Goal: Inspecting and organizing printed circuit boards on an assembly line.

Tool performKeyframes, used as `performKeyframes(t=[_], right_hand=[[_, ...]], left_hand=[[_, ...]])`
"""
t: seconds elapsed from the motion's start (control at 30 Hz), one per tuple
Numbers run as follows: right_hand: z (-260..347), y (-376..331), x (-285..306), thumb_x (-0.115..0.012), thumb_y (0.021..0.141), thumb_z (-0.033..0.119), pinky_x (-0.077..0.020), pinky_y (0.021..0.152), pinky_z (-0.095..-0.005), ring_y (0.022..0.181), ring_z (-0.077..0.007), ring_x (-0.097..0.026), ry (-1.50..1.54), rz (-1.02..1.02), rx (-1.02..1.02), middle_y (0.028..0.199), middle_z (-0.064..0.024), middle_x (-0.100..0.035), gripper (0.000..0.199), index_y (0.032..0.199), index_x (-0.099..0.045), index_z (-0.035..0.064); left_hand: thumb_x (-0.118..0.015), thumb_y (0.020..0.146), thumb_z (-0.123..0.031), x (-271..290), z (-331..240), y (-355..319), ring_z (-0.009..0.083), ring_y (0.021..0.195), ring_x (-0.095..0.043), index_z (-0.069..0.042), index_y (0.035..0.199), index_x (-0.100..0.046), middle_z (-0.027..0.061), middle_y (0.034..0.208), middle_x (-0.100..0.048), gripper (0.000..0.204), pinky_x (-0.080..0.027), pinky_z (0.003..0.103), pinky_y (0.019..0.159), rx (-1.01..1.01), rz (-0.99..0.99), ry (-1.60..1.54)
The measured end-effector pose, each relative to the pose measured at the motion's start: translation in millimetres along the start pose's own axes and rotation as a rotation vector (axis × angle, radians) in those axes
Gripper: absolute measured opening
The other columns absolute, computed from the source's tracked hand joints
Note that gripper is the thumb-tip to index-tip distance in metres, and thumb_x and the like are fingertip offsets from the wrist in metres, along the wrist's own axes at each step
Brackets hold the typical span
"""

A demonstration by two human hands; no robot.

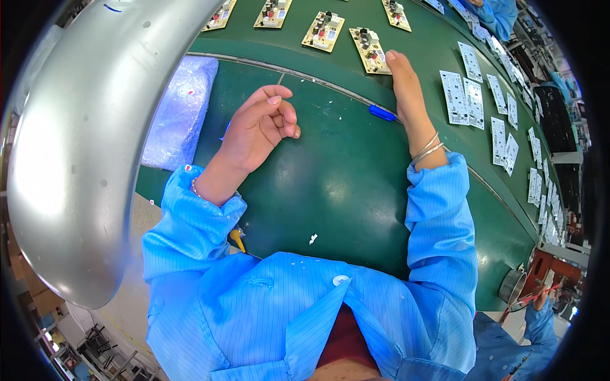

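My right hand (408, 95) reaches forward over the far rail. Its thumb is at the right edge of a tan circuit board (370, 52) that carries black, white and red parts. The other fingers are hidden behind the thumb, so a grip on the board cannot be made out. Above the green bench top (318, 171), my left hand (259, 129) is raised, palm partly showing. Its fingers are loosely curled and apart, with nothing in them. A blue pen or marker (382, 113) lies by the rail, just left of my right wrist.
More tan boards (323, 32) lie in a row on the green belt. White circuit boards (454, 96) spread along the right. A large silver lamp-like body (70, 140) blocks the left side, beside a clear plastic bag (180, 114). Co-workers' blue sleeves (497, 18) show at the right.
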State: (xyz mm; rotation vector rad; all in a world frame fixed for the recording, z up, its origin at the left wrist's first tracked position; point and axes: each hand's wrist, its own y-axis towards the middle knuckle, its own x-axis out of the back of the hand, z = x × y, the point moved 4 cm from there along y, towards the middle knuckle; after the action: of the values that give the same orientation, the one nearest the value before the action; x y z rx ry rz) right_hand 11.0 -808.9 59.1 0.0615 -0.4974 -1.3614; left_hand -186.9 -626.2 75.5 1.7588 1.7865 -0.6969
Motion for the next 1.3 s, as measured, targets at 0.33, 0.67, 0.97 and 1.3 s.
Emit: performKeyframes(t=[0.33, 0.67, 0.97, 1.3], right_hand=[[-17.1, 3.3, 106.3, -0.059, 0.068, 0.047, -0.0226, 0.091, -0.0528, 0.111, -0.0323, -0.039, -1.298, -0.232, 0.112, 0.119, -0.0155, -0.044, 0.067, 0.120, -0.040, 0.0071], [22.9, -10.4, 82.6, -0.064, 0.062, 0.020, -0.0385, 0.079, -0.0374, 0.089, -0.0311, -0.047, -0.807, -0.166, 0.396, 0.100, -0.0165, -0.053, 0.064, 0.117, -0.039, 0.0009], [110.6, -93.7, -5.6, -0.062, 0.056, 0.006, -0.0419, 0.080, -0.0373, 0.093, -0.0311, -0.047, -0.377, 0.439, 0.877, 0.107, -0.0123, -0.051, 0.062, 0.115, -0.041, 0.0048], [116.0, -105.1, -6.4, -0.065, 0.055, 0.011, -0.0421, 0.078, -0.0387, 0.092, -0.0327, -0.047, -0.221, 0.588, 0.848, 0.105, -0.0130, -0.051, 0.065, 0.116, -0.041, 0.0052]], left_hand=[[-0.040, 0.085, -0.015, 5.0, -3.4, 0.2, 0.0163, 0.060, -0.049, -0.004, 0.098, -0.046, 0.0070, 0.069, -0.052, 0.018, -0.039, 0.033, 0.063, 0.028, -0.024, 0.007], [-0.048, 0.080, -0.006, 6.5, -10.3, -0.8, 0.0166, 0.071, -0.050, -0.003, 0.110, -0.037, 0.0091, 0.082, -0.054, 0.032, -0.040, 0.033, 0.071, -0.147, -0.084, 0.471], [-0.071, 0.062, -0.009, -21.1, -4.8, -12.6, 0.0278, 0.117, -0.035, -0.009, 0.132, -0.007, 0.0187, 0.129, -0.030, 0.094, -0.027, 0.041, 0.096, -0.741, 0.131, 1.368], [-0.073, 0.062, -0.015, -27.1, -5.6, -18.9, 0.0264, 0.109, -0.043, -0.008, 0.130, -0.013, 0.0182, 0.119, -0.043, 0.091, -0.031, 0.039, 0.091, -0.675, 0.282, 1.357]])
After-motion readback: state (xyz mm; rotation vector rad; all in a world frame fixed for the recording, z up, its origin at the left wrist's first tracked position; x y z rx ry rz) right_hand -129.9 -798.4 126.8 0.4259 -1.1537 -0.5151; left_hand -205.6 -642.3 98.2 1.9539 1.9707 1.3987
